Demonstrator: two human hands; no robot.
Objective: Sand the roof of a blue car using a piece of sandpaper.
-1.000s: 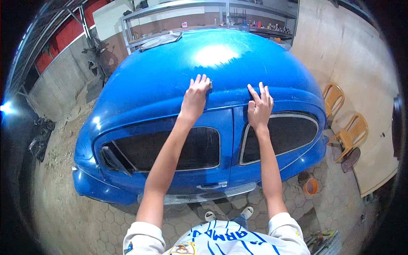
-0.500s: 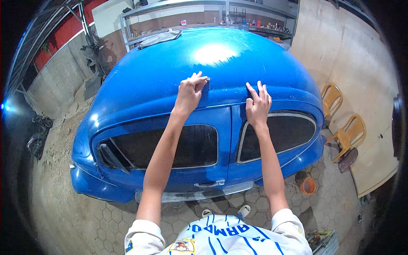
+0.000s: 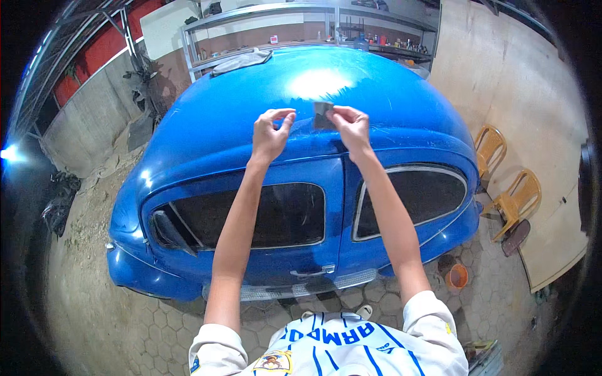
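My right hand [image 3: 353,128] pinches a small dark grey square of sandpaper [image 3: 323,115] above the roof edge of a blue rounded car [image 3: 251,100]. To its left, my left hand [image 3: 269,135] is raised over the same edge, fingers curved and thumb apart, with nothing visible in it. Scratches and dull streaks mark the blue paint around a bright light reflection. A grey cloth [image 3: 243,61] lies on the far left of the roof.
Metal shelves [image 3: 263,12] with bottles and cans stand behind the car. Yellow-brown plastic chairs [image 3: 519,194] are at the right by a pale board wall [image 3: 495,69]. An orange bucket [image 3: 456,276] sits on the paving near the car's rear.
My right hand has lifted and moved left, and the sandpaper now shows in its fingers. The left hand has shifted slightly left, and its fingers have come away from the roof.
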